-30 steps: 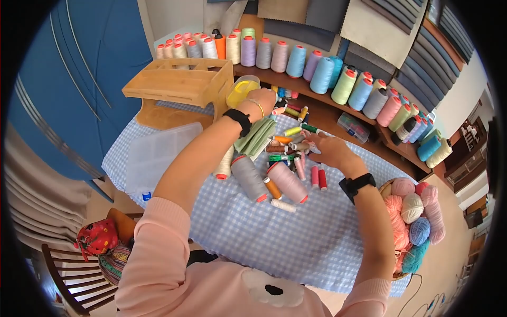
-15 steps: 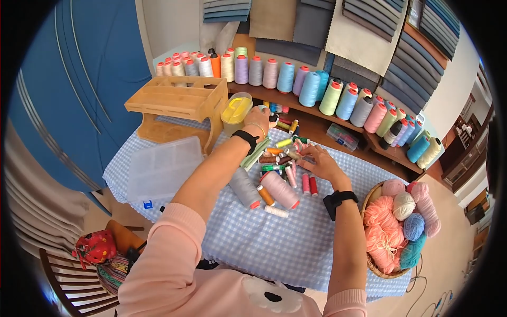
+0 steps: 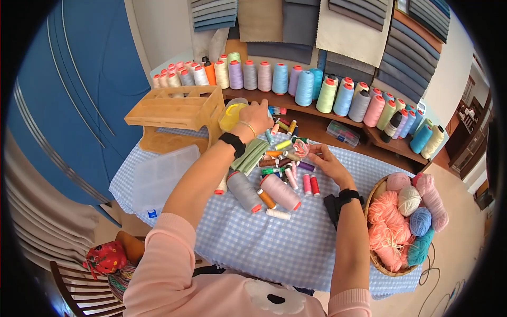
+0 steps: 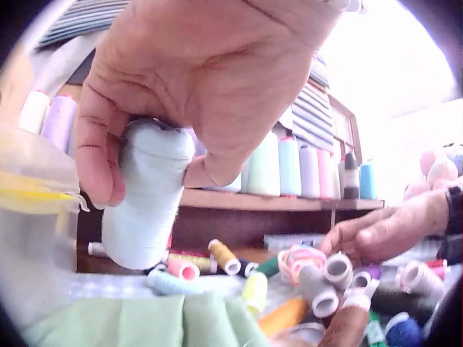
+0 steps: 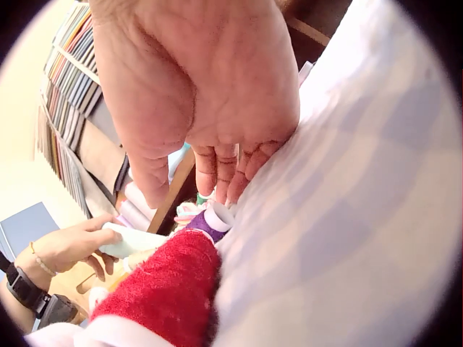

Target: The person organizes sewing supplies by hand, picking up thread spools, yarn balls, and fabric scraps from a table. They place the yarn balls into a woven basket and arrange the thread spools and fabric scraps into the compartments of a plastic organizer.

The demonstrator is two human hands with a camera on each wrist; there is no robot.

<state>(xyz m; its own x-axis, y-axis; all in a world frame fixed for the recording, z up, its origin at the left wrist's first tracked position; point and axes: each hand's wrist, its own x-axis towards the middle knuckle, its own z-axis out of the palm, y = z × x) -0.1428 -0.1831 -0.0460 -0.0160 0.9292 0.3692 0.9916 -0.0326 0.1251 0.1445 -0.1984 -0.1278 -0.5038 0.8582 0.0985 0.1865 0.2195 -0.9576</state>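
My left hand grips a pale blue spool of thread from above, thumb on one side and fingers on the other. The spool hangs upright beside the clear container with a yellow insert, above the folded green cloth. My right hand hovers at the right edge of the pile of small spools, fingers loosely extended and palm bare. Its fingertips are close to a pink-and-white thread bundle and a purple spool. A red spool lies below that palm in the right wrist view.
A wooden rack and a clear plastic lid stand at left. Large grey and pink cones lie in front of the pile. A yarn basket is at right. Rows of thread cones line the shelf behind.
My right hand has drawn back slightly to the right, so the pink thread bundle and the purple spool show more. The left hand stays near the yellow container. The head view has shifted.
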